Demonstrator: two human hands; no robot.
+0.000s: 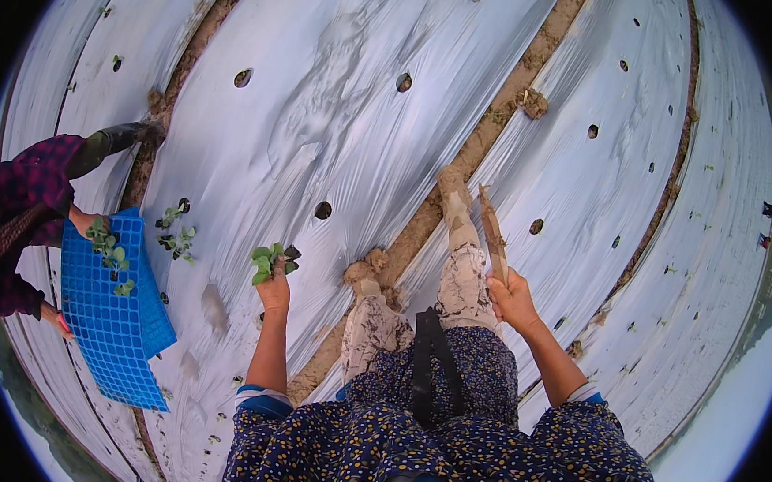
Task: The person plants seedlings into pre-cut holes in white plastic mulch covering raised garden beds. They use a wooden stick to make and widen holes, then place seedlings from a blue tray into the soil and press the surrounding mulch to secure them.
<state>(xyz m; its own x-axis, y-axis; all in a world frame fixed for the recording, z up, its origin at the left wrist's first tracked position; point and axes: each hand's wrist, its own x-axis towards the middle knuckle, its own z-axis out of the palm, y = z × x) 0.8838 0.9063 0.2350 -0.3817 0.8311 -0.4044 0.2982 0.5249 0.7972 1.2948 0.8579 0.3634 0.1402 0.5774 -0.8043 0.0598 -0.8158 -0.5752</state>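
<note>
My left hand (273, 292) grips a small bunch of leafy green seedlings (263, 262), with dark root plugs showing at its right side. In my right hand (513, 300) is a flat, pointed wooden stick (493, 228), soiled with mud, its tip directed away from me. Both hands are above pale plastic mulch film (378, 154), apart from it as far as I can tell. A planting hole (323, 210) cut in the film lies ahead, between the seedlings and my muddy legs. Another hole (537, 226) sits to the right of the stick.
At left, a co-worker (31, 193) holds blue cell seedling trays (104, 303) with several seedlings on top. Loose seedlings (178, 241) lie on the film nearby. My mud-covered feet stand along a soil furrow (420, 226) between film-covered beds. A mud clod (533, 103) rests farther up the furrow.
</note>
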